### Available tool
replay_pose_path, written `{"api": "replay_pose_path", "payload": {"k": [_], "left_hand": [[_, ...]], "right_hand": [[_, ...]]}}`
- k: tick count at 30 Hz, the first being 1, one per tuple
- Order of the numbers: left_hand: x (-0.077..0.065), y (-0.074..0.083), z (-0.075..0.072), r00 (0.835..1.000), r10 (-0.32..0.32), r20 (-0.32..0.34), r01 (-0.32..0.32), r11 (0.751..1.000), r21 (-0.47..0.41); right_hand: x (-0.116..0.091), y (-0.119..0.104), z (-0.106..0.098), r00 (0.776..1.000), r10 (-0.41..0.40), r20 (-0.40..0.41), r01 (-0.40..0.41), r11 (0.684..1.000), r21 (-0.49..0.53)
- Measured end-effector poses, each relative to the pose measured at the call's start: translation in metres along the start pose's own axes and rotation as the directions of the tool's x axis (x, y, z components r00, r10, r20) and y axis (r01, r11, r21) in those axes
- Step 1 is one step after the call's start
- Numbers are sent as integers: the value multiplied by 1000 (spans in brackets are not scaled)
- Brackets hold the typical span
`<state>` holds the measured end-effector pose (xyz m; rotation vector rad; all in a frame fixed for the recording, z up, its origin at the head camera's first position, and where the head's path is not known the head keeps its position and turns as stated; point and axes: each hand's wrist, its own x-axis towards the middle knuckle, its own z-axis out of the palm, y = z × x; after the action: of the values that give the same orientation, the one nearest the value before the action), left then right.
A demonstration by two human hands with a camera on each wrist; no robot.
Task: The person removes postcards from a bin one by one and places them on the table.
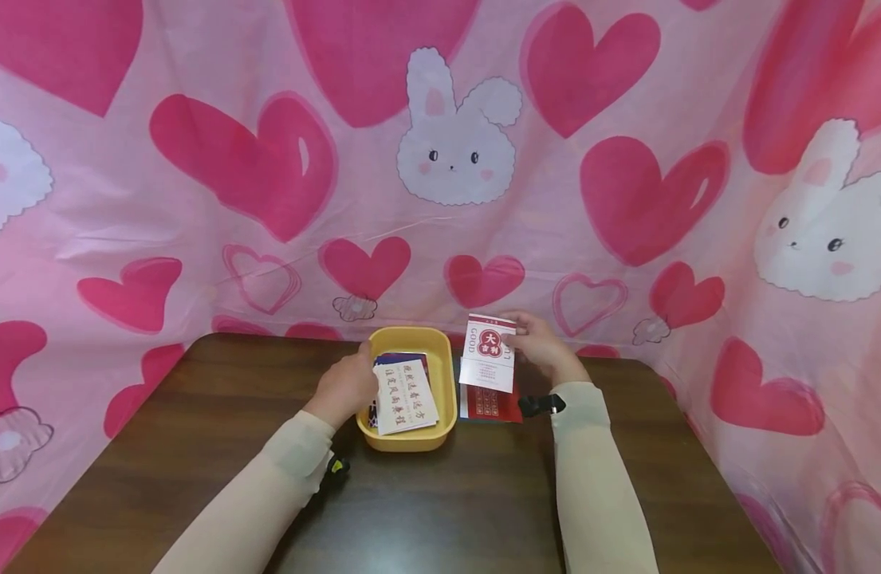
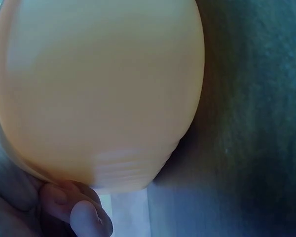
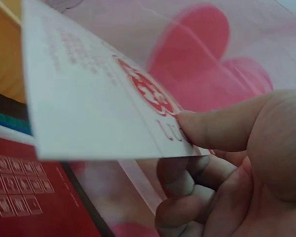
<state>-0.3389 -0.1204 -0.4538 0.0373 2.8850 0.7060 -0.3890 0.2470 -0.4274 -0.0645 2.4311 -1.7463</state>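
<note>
My left hand (image 1: 347, 387) grips the left rim of a yellow plastic tub (image 1: 449, 399). In the left wrist view the tub's smooth outer wall (image 2: 103, 89) fills much of the picture, with fingers (image 2: 89, 217) curled at its edge. A white card with dark characters (image 1: 406, 402) lies on other cards inside the tub. My right hand (image 1: 544, 349) pinches a white card with red print (image 1: 489, 371) by its right side, thumb on the printed face. That card is raised and tilted above a red card (image 1: 493, 405) on the table, right of the tub.
The dark wooden table (image 1: 440, 510) ends at the back against a pink curtain (image 1: 383, 199) with hearts and rabbits, which also hangs along both sides. Beneath the red card a blue-green edge (image 3: 10, 121) shows in the right wrist view.
</note>
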Motion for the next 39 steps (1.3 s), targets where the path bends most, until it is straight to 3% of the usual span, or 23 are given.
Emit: {"api": "replay_pose_path", "payload": {"k": [10, 28, 31, 39], "left_hand": [[-2, 0, -1, 1000, -6, 11, 6, 1000, 0], [-3, 1, -1, 1000, -4, 20, 4, 1000, -6], [-2, 2, -1, 1000, 1, 14, -1, 1000, -1], [-1, 1, 0, 1000, 13, 4, -13, 1000, 4]], "right_hand": [[-4, 22, -22, 997, 69, 35, -68, 997, -33], [0, 50, -19, 987, 146, 71, -130, 973, -190], [-1, 48, -18, 987, 152, 59, -130, 953, -273], [3, 46, -9, 993, 115, -8, -103, 860, -500]]}}
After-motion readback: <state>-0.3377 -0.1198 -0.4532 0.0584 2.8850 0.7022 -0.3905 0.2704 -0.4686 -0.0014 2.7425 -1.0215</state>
